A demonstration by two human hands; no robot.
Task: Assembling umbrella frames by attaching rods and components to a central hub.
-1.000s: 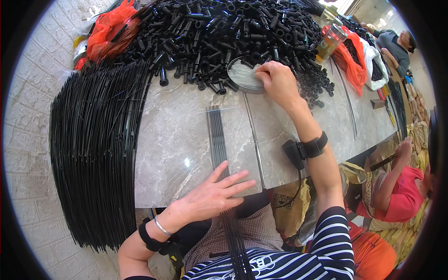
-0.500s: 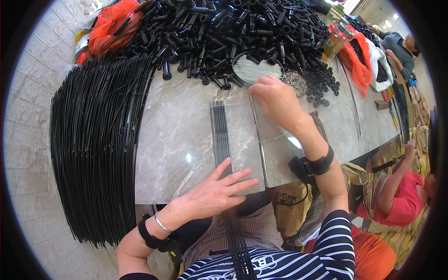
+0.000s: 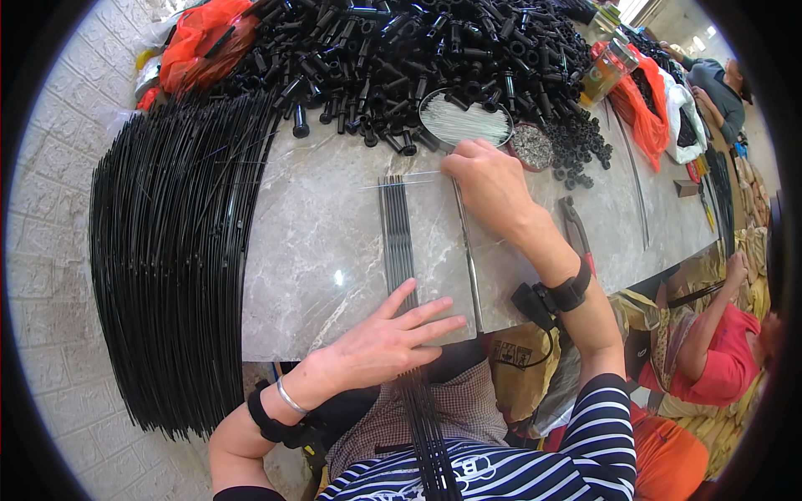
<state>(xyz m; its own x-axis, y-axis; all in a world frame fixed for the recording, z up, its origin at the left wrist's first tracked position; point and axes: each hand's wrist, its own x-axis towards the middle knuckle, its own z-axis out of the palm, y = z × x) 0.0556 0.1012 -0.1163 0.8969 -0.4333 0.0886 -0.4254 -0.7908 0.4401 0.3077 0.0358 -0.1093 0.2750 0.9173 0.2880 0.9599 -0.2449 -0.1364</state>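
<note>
My left hand (image 3: 386, 334) lies with fingers spread across a row of thin black rods (image 3: 397, 230). The rods run over the table edge toward my lap. My right hand (image 3: 489, 184) is pinched closed to the right of their far ends, on a thin whitish stick (image 3: 420, 173) that reaches over the rods. Another such stick lies crosswise near the rod tips. Just beyond my right hand is a round dish (image 3: 464, 121) full of the same pale sticks. Beside it sits a smaller red-rimmed dish (image 3: 532, 146) of tiny silvery pieces.
A large bundle of black rods (image 3: 171, 267) covers the left side. Black tubular parts (image 3: 401, 58) are heaped at the back, with small black rings (image 3: 576, 150) nearby. Pliers (image 3: 575, 225) lie right of my wrist. A jar (image 3: 610, 71) and orange bags stand behind. Other people sit at right.
My right hand has drawn back slightly from the dish, bringing a pale stick out toward the rod ends. The pliers show more fully. My left hand stays on the rods.
</note>
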